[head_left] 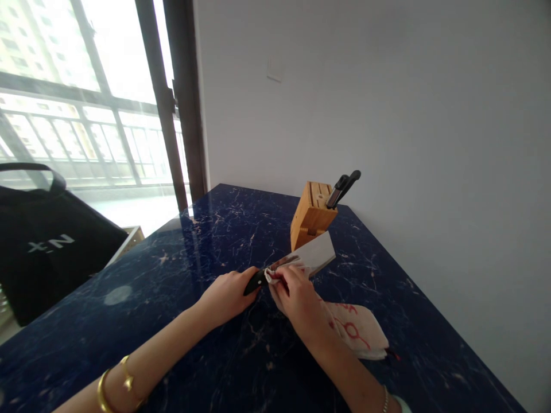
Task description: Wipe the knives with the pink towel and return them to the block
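Note:
My left hand [232, 295] is closed around the black handle of a cleaver [316, 250], whose wide blade points up and to the right. Pinched in my right hand [295, 292] is a pale cloth [272, 276], pressed against the blade close to the handle. The cloth has red markings, and its loose end hangs below my right wrist onto the table. Just behind the blade stands a wooden knife block [307, 215], with black-handled tools [344, 188] in its slots. Part of the blade is hidden by the cloth and my right fingers.
The dark blue marble-patterned table [241, 223] meets a plain wall [365, 103] at the back and right. A black bag [55, 246] rests at the left beside the table, in front of large windows [77, 97].

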`<state>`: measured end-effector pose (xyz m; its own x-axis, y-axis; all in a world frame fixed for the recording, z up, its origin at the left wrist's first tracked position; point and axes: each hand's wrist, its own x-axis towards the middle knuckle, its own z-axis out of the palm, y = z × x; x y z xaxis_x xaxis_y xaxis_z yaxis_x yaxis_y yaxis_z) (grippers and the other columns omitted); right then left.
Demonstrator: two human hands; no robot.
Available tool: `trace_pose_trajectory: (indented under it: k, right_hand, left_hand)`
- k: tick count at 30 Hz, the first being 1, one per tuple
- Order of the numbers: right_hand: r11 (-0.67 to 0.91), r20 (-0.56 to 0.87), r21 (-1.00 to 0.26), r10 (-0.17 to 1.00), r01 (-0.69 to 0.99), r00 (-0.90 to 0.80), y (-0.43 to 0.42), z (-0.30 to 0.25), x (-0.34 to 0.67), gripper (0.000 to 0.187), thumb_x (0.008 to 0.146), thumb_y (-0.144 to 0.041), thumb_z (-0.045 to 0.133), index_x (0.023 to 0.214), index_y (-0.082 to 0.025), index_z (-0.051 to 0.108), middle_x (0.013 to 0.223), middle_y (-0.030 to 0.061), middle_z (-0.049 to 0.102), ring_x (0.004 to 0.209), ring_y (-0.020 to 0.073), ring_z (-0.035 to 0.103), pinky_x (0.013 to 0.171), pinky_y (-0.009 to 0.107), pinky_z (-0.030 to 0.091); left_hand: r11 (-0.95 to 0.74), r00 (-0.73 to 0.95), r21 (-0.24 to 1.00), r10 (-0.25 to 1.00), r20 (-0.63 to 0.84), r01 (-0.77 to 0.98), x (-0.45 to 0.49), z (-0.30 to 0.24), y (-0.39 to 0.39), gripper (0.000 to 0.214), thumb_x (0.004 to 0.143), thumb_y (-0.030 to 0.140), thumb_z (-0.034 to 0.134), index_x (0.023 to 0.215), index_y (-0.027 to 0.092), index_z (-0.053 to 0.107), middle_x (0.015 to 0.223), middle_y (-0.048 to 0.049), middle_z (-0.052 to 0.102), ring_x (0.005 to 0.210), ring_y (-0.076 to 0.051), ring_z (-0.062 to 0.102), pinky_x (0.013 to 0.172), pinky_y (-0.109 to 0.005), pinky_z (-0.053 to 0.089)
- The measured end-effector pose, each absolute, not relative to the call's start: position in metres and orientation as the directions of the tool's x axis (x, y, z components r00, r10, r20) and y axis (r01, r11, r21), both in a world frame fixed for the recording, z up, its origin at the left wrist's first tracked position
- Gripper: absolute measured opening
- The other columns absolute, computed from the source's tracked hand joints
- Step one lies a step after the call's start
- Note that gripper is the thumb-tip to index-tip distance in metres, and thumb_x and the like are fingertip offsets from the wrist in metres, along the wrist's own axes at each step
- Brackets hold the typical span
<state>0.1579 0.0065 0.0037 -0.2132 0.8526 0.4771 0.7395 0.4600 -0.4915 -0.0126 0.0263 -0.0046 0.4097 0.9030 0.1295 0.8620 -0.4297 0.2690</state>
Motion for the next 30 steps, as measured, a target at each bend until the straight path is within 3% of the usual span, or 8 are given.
trace_pose_trajectory:
  k: [12,21,30]
  right_hand:
    - [0.474,0.396,-0.390,0.861,0.790,-0.321,0.002,-0.012,0.167,0.017,0.070,-0.002,0.043,0.069,-0.019,0.046,0.077,0.0021,0.053,0.075,0.0137,0.050,0.067,0.023,0.037]
    - [0.371,0.410,-0.426,0.892,0.825,-0.189,0.014,-0.005,0.190,0.014,0.072,-0.005,0.043,0.070,-0.019,0.047,0.076,0.0035,0.054,0.075,0.0156,0.050,0.069,0.025,0.037]
    - [0.468,0.325,-0.299,0.869,0.832,-0.372,0.003,-0.008,0.174,0.019,0.075,-0.003,0.038,0.074,-0.018,0.051,0.080,0.0035,0.055,0.080,0.0147,0.050,0.074,0.025,0.036]
  left_hand:
    - [-0.430,0.415,0.274,0.903,0.113,0.860,-0.015,-0.010,0.027,0.017,0.080,0.036,0.041,0.092,0.025,0.047,0.074,-0.0027,0.062,0.071,-0.023,0.063,0.053,-0.025,0.038]
    - [-0.447,0.436,0.270,0.894,0.105,0.853,-0.021,-0.008,0.032,0.026,0.074,0.024,0.044,0.100,0.026,0.045,0.073,-0.0024,0.061,0.067,-0.020,0.062,0.054,-0.025,0.038]
    - [-0.450,0.434,0.255,0.893,0.120,0.856,-0.021,-0.007,0.031,0.021,0.074,0.024,0.044,0.095,0.025,0.046,0.072,-0.0024,0.061,0.067,-0.022,0.062,0.053,-0.025,0.039]
